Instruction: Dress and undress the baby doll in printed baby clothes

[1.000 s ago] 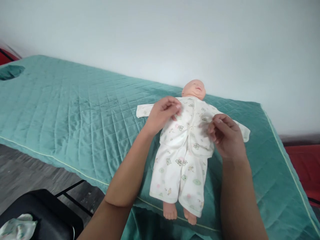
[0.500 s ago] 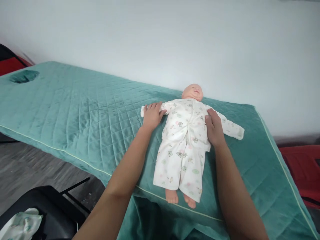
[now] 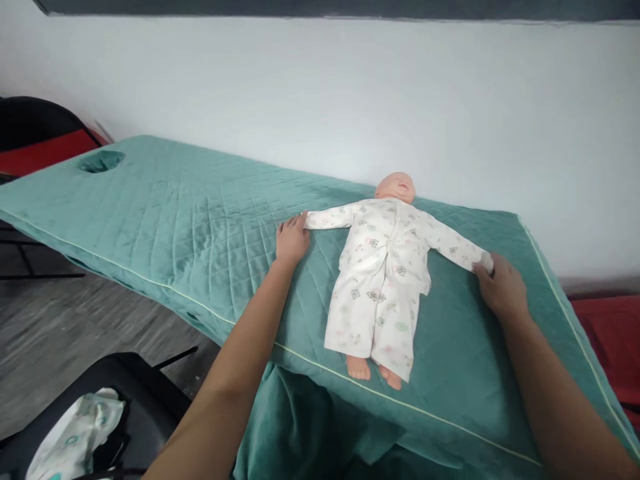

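A baby doll (image 3: 395, 187) lies on its back in white printed pyjamas, its arms spread out to both sides. At the end of one sleeve (image 3: 330, 218), the fingers of my left hand (image 3: 293, 240) are closed on the cuff. My right hand (image 3: 503, 287) pinches the cuff of the other sleeve (image 3: 457, 250), thumb on the near side. The top (image 3: 387, 233) is fastened down the front, and its hem lies over the trousers (image 3: 373, 320). Both bare feet (image 3: 359, 367) stick out of the trouser legs. The doll's hands cannot be seen.
The doll lies on a massage bed with a green quilted cover (image 3: 200, 227) and a face hole (image 3: 103, 161), against a white wall. A black chair (image 3: 145, 400) at lower left holds a white printed cloth item (image 3: 75, 437). Something red (image 3: 607, 340) stands at right.
My left hand has slid outward along the sleeve to its cuff. My right hand has moved from the doll's side out to the other cuff. The view has tilted up slightly.
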`<state>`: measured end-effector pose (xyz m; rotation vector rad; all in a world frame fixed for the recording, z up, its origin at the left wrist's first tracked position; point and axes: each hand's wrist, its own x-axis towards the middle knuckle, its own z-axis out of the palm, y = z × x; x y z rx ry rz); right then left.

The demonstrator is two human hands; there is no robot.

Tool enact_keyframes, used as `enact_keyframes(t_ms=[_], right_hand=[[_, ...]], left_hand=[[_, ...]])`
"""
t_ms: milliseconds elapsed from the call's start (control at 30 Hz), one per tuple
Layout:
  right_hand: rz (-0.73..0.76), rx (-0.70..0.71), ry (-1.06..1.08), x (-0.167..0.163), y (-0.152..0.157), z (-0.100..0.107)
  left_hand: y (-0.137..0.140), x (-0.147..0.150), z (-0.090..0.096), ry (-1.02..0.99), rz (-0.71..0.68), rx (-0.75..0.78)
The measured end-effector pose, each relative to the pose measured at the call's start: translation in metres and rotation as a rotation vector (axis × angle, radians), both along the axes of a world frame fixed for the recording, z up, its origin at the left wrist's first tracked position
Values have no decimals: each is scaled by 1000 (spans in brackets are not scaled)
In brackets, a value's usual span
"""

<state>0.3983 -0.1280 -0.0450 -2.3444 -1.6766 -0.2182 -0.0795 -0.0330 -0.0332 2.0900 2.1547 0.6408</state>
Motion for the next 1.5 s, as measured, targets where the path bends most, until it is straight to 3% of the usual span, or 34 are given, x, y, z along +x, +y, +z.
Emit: enact_keyframes(t_ms=[100,200,300,433,600,800,1100,1300,1500], right_hand=[[-95,77,166,8,-4,-3],[-95,173,198,5,-3,-4],[-96,236,222,0,-2,-1],[-156,279,416,-7,-4,6],[-156,328,642,-17,-4,15],[-176,296,617,-25,-2,20],[-174,301,478,-15,9,12],[-199,306,468,-8,20,7],[-221,455,548,-9,20,9]], left_hand=[[2,0,-2,-17,-36,9],[3,-1,-3,-75,-37,46],[8,-3,-5,-125,14,75],[18,-8,-9,-204,118,102],[31,-13,-15,-560,78,193],[33,-16,-13,-912,-79,178],[40,-13,-14,-750,-76,133],[56,-16,-19,-891,-69,222],[65,-16,-17,-933,-71,220]])
